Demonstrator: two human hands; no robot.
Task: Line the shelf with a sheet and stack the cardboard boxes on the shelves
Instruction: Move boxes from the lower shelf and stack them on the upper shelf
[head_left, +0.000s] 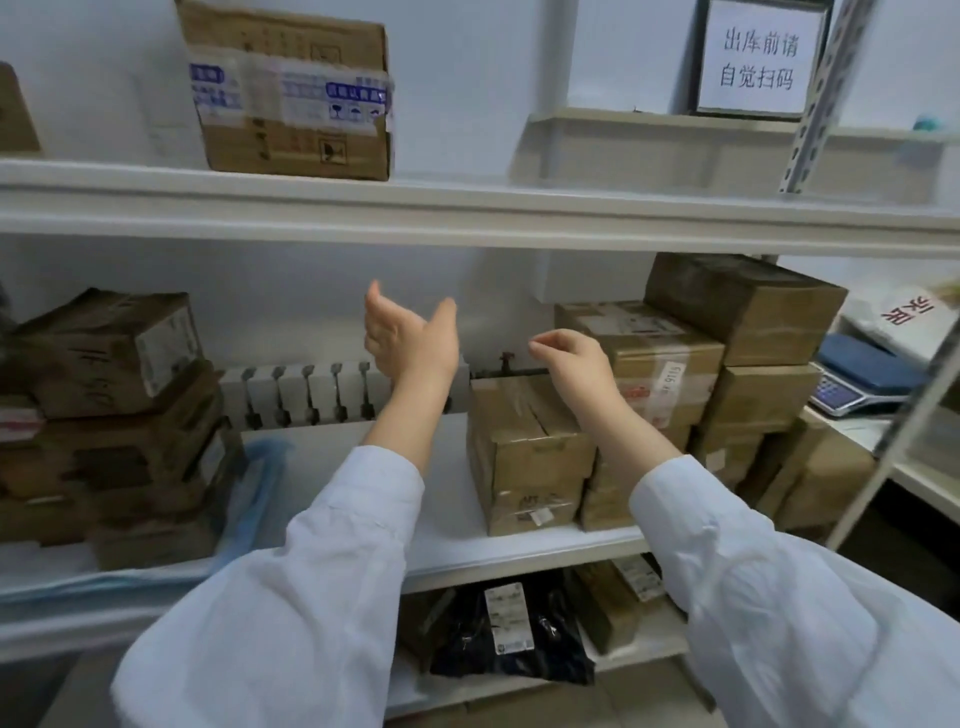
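Presently left grip (410, 338) and right grip (571, 358) hover slack, empty. We judge the box (524, 452) at the right grip's 6 o'clock stiff; clasp opposite sides.

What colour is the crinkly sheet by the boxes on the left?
The sheet is light blue, seen best in the head view.

Matt brown cardboard boxes (530, 457) carry glossy tape (291, 98); the shelf (467, 208) is smooth and white; the sheet (254, 483) looks like thin blue plastic; the sleeves (311, 597) are white cloth.
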